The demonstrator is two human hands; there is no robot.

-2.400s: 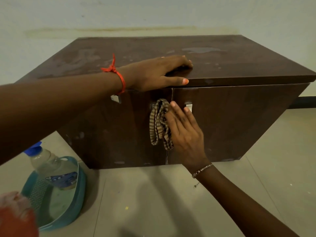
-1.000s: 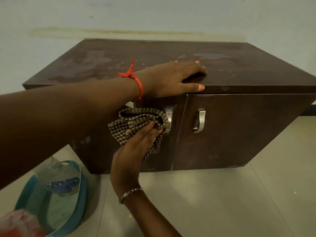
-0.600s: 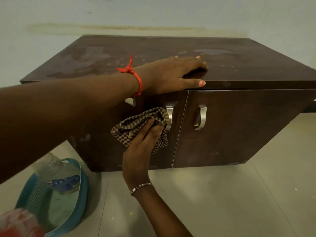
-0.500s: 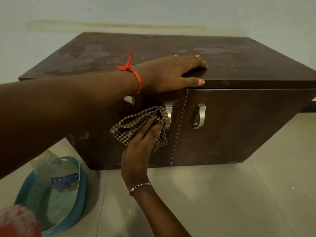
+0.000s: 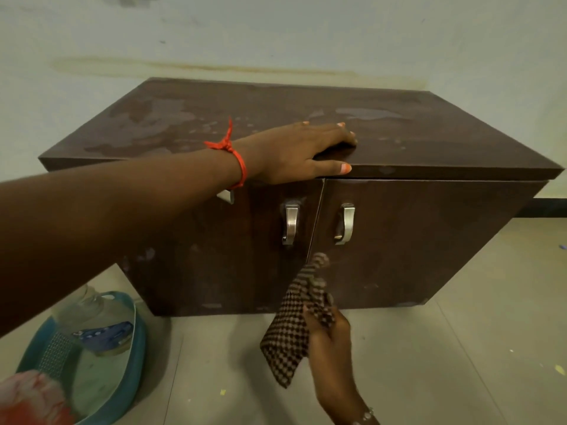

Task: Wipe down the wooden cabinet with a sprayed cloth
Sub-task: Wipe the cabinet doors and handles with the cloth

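Wooden cabinet (image 5: 414, 240) standing on the floor (image 5: 429, 363) against the wall (image 5: 276, 32), both doors closed. The left hand (image 5: 294, 151) lies flat on the front edge of the top, fingers straight, holding nothing; a red thread (image 5: 237, 157) circles its wrist. The right hand (image 5: 329, 335), at 6 o'clock from the metal handles (image 5: 290, 223), grips a checked cloth (image 5: 288, 342) with curled fingers. The cloth's upper end reaches the door seam low on the front; contact cannot be told. At 8 o'clock from the cabinet, a teal basin (image 5: 135, 348) holds a clear bottle (image 5: 92, 320).
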